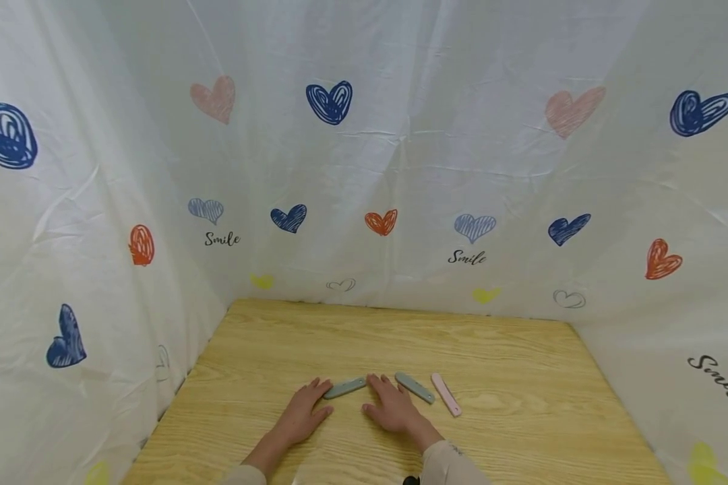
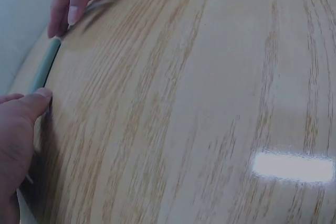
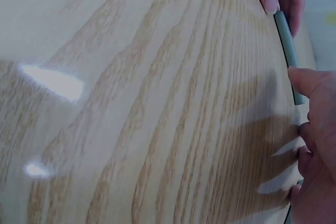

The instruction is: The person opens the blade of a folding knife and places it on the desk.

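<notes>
A slim grey-green bar [image 1: 346, 388] with rounded ends and a small hole near its right end lies on the table between my hands. My left hand [image 1: 303, 412] rests at its left end, fingers extended and fingertips right at the bar. At the opposite end, my right hand [image 1: 391, 404] lies palm down with its fingertips by the hole. From the left wrist, the left thumb [image 2: 42, 95] overlaps the near end of the bar. The right wrist view has the right thumb [image 3: 302, 80] against the bar's side.
Just right of my right hand lies a second grey-green bar [image 1: 415, 388], slanted, and beyond it a pink one [image 1: 445, 395] of similar shape. The wood-grained table [image 1: 522, 377] ends at a white curtain [image 1: 400, 168] printed with hearts, which hangs at the back and both sides.
</notes>
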`<action>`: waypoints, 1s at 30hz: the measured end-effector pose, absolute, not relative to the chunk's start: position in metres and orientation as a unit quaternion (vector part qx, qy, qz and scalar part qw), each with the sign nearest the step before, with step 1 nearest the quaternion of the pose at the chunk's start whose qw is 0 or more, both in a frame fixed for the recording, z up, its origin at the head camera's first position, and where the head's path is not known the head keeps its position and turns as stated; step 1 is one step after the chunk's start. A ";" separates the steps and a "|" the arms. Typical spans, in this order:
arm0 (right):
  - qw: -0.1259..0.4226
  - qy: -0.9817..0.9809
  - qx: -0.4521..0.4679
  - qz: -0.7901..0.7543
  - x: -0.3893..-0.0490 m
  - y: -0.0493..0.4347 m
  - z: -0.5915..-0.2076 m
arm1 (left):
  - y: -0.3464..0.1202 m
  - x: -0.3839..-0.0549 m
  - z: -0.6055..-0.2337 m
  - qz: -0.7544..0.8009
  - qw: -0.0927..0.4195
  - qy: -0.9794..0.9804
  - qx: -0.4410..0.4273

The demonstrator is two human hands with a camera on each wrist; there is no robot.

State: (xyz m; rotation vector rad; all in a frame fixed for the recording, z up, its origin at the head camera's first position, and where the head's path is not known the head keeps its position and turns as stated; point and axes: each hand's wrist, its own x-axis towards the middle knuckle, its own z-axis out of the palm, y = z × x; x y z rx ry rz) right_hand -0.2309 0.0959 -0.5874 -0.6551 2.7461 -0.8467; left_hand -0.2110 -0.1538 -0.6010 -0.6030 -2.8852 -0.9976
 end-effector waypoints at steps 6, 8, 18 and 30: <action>0.080 0.927 -0.223 -0.291 -0.228 0.095 -0.588 | -0.152 -0.211 -0.605 -0.368 0.024 -0.915 -0.161; 0.072 0.928 -0.221 -0.292 -0.227 0.094 -0.590 | -0.150 -0.211 -0.607 -0.374 0.041 -0.915 -0.147; 0.005 0.919 -0.238 -0.315 -0.223 0.097 -0.607 | -0.149 -0.210 -0.608 -0.396 0.013 -0.907 -0.141; 0.027 0.872 -0.266 -0.411 -0.223 0.113 -0.607 | -0.146 -0.208 -0.604 -0.409 -0.019 -0.896 -0.171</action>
